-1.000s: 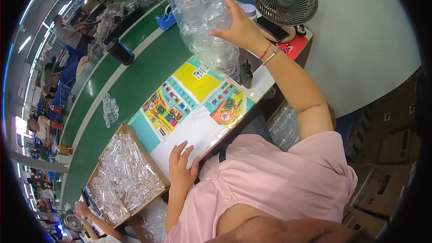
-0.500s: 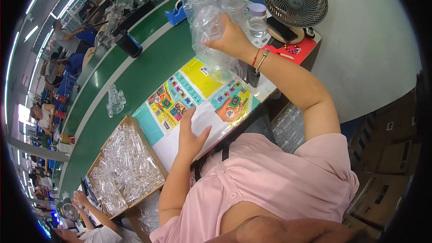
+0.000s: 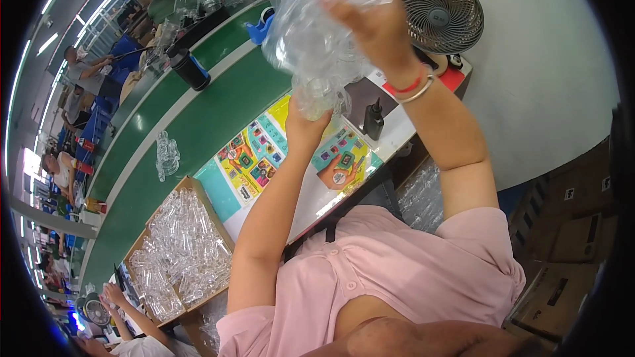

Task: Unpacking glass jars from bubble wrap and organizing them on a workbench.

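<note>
Raised over the far side of the bench, my right hand [image 3: 383, 30] is closed on a clear plastic bag [image 3: 304, 33]; both are smeared by motion. Just below the bag's lower end, my left hand [image 3: 305, 122] grips a clear plastic part [image 3: 321, 96] between thumb and fingers. The part touches or overlaps the bag; I cannot tell whether it is still partly inside. Under my left forearm lies a colourful printed sheet [image 3: 254, 158], with white paper beside it. A small black bottle [image 3: 374, 119] with a pointed tip stands right of my left hand.
At the left, a cardboard box [image 3: 198, 188] holds many clear plastic parts. Another clear part [image 3: 167, 155] lies on the green bench [image 3: 142, 152]. A dark tumbler [image 3: 190, 69], a blue tape dispenser [image 3: 260, 28] and a fan [image 3: 442, 13] stand farther back. A co-worker's hands [image 3: 112, 294] show lower left.
My right hand has lifted the bag up and to the right. My left hand has moved from the white paper up to the bag's lower end and taken hold of a clear part.
</note>
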### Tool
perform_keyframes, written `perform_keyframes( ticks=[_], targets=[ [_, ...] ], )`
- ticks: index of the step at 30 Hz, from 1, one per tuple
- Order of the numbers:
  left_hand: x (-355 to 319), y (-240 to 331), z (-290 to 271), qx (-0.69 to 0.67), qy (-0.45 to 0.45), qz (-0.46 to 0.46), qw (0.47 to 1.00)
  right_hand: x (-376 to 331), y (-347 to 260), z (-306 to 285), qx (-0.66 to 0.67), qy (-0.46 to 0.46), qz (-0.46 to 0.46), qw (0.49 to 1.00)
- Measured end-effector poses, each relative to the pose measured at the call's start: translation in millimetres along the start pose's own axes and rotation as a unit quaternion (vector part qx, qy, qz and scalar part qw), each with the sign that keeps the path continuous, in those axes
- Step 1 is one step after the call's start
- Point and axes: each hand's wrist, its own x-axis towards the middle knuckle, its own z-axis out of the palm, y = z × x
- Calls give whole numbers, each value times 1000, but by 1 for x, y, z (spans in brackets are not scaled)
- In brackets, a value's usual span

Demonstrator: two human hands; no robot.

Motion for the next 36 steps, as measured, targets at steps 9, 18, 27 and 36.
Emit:
perform_keyframes(
  ticks=[9, 18, 27, 36],
  targets=[
    [8, -44, 21, 24, -80, 13, 996, -53, 7, -89, -234, 113, 21, 965],
    [24, -24, -15, 32, -90, 56, 994, -182, 115, -81, -188, 62, 236, 951],
    [11, -28, 22, 105, -160, -49, 980, -191, 133, -77, -211, 2, 278, 937],
    [16, 14, -26, 168, -28, 153, 973, -237, 105, -102, -185, 84, 163, 965]
  ],
)
